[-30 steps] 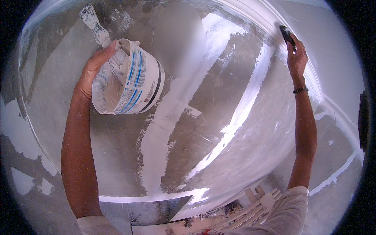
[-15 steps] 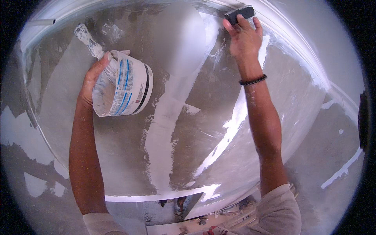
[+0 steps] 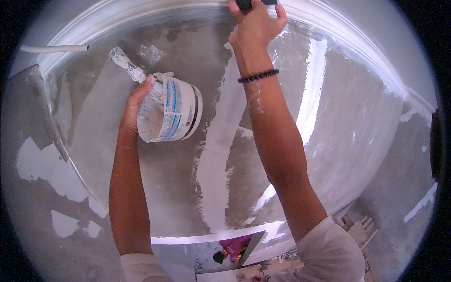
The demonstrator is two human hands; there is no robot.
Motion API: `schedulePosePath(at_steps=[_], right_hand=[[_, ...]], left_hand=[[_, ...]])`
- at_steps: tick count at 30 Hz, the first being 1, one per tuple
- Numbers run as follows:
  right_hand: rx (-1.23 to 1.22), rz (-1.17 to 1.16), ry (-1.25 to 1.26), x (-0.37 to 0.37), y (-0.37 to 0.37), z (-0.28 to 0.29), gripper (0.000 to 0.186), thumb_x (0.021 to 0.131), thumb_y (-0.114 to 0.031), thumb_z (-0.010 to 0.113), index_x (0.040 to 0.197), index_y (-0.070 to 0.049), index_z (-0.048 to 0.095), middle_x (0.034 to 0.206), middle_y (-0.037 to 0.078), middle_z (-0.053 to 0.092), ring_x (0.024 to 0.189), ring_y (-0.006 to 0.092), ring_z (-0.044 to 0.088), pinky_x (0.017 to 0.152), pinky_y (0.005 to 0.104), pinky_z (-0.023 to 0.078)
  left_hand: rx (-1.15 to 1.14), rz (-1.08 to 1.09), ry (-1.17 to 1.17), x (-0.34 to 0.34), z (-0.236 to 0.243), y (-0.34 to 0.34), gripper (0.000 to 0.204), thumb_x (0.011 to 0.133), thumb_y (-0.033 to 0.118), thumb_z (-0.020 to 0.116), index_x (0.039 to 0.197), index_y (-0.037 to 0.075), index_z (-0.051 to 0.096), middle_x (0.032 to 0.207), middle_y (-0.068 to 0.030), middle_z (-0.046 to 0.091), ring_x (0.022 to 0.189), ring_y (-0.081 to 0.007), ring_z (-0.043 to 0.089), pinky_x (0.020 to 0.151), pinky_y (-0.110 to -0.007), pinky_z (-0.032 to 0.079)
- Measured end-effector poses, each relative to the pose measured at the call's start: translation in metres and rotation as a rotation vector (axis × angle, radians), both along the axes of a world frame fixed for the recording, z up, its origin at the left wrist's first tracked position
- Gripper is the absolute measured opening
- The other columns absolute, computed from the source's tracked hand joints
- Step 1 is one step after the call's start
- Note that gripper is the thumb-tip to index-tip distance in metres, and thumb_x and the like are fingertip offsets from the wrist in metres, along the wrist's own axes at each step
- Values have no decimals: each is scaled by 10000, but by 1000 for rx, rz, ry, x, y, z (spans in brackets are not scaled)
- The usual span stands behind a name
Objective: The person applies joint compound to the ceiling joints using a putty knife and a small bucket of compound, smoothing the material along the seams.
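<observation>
Far left, one pale pipe [image 3: 56, 48] pokes in near the moulding [image 3: 155, 11]. Next, the left hand [image 3: 135, 101] is clamped on one white tub [image 3: 188, 110] in front of the wall [image 3: 178, 188], thumb pinning one smeared scraper [image 3: 126, 63] at the rim; the other fingers are mostly hidden. The tub's tipped, mouth facing left — if that grip slackens, tub or scraper could drop, and one other person [image 3: 235, 246] shows lower down. Farther right, the right hand [image 3: 257, 28] grips one dark block [image 3: 244, 4] up by the moulding, thumb and outer finger spread wide. Tilt it wrong and an edge might nick something. Count: two hands, one tub, one scraper, one block, one pipe, one bracelet [image 3: 258, 76].
</observation>
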State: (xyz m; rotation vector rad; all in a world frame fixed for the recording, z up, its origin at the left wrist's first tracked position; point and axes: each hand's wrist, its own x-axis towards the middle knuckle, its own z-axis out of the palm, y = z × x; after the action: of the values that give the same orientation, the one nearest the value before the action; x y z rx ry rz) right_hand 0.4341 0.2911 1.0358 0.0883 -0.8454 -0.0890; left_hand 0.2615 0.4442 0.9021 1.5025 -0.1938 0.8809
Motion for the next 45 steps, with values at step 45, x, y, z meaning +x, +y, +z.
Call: schedulePosePath(at_steps=[45], right_hand=[[-182,323,-293,85,-46,-57,382,880,-67,576,1235,-77,435,928,130,608,758,241,622,617,312,586]], left_hand=[[40,-59,45,-3,1,3,637,897,494,491,1304,4,456,1155,-124,581,1030,-225,568,922,-350,444]])
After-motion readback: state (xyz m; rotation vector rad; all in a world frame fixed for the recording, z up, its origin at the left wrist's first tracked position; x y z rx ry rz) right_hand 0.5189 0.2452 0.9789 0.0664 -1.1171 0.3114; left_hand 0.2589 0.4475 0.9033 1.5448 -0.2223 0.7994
